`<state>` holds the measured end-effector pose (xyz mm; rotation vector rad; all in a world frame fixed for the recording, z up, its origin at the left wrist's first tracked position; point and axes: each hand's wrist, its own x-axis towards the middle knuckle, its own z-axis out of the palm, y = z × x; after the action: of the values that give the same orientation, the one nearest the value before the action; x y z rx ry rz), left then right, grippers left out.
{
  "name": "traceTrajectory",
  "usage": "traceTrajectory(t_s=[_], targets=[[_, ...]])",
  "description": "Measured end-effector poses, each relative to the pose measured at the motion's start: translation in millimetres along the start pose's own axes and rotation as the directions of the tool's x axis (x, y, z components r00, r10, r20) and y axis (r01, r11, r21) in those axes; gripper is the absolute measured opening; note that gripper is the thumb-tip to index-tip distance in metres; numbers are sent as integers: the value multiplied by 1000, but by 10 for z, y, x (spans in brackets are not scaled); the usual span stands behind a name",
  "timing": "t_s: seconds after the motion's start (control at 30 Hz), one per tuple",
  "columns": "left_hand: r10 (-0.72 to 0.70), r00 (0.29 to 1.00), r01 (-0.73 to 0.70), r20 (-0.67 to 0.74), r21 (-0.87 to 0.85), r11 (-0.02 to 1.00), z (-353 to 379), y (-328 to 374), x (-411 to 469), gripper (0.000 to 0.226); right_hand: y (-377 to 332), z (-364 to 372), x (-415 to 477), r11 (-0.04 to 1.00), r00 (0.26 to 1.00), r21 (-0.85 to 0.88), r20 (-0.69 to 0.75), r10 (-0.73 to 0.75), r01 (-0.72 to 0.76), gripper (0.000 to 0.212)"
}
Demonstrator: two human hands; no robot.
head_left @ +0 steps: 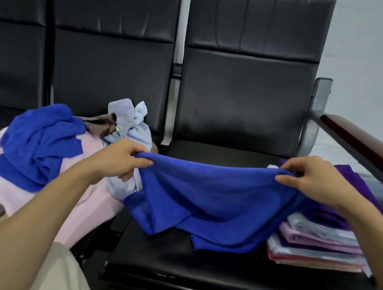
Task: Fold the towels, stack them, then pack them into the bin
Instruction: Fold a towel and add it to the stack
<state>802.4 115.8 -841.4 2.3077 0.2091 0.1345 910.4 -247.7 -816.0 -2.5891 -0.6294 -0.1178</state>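
Black bench seats (pixel 218 268): loose towel pile (pixel 40 150) left, blue towel (pixel 215 200) resting centre, folded stack (pixel 318 244) right.

hands: we're pinching the blue towel (pixel 215 196) by its top edge, left hand (pixel 121 158) and right hand (pixel 311 179) apart
towel: it's sagging onto the black seat (pixel 195 261)
stack: folded towels (pixel 318 244) are lying just right

Both bare forearms reach forward from the near edge, well apart. The left hand (pixel 121 158) and right hand (pixel 311 179) are raised level, backs upward, fingers curled, each pinching a top corner of a blue towel (pixel 213 195) stretched between them.
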Motion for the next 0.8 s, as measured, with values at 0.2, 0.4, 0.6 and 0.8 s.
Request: traceTrajectory(t_s=[0.2, 0.4, 0.6, 0.8], targets=[[-240, 961, 167, -137, -403, 900, 239, 15, 317, 20, -52, 287, 323, 870, 984, 477, -49, 169, -125, 10], [14, 778, -405, -629, -485, 775, 285, 369, 528, 27, -227, 233, 466, 883, 770, 429, -623, 137, 190, 11], [179, 719, -521, -671, -351, 778, 145, 356, 302, 13, -245, 48, 194, 890, 756, 320, -653, -41, 324, 9], [310, 938, -314, -154, 2, 950, -141, -30, -108, 17, -116, -25, -213, 906, 905, 3, -50, -423, 424, 16]])
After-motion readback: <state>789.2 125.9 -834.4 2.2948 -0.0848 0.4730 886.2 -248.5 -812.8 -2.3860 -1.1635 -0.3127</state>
